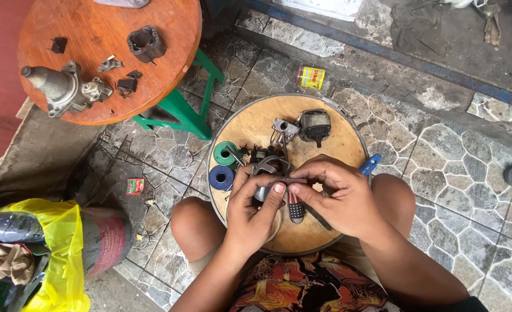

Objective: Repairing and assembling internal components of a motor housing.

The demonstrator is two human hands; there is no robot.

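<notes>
Your left hand (254,209) and right hand (335,193) meet over the round wooden board (331,144), fingertips of both pinched together on a small grey metal part (265,184). Just beyond that grip lie a blue tape roll (221,177), a green tape roll (227,154) and a small motor (315,125); directly under it sits a striped pocket tool (295,208).

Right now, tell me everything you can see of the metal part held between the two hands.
The metal part is a dull grey curved bracket or housing, worn and grimy, held just above the round wooden board. The left hand cups it from below with the thumb on top; the right hand pinches a thin dark piece against its right end. Fingers hide most of it, so its full shape cannot be told.
</notes>
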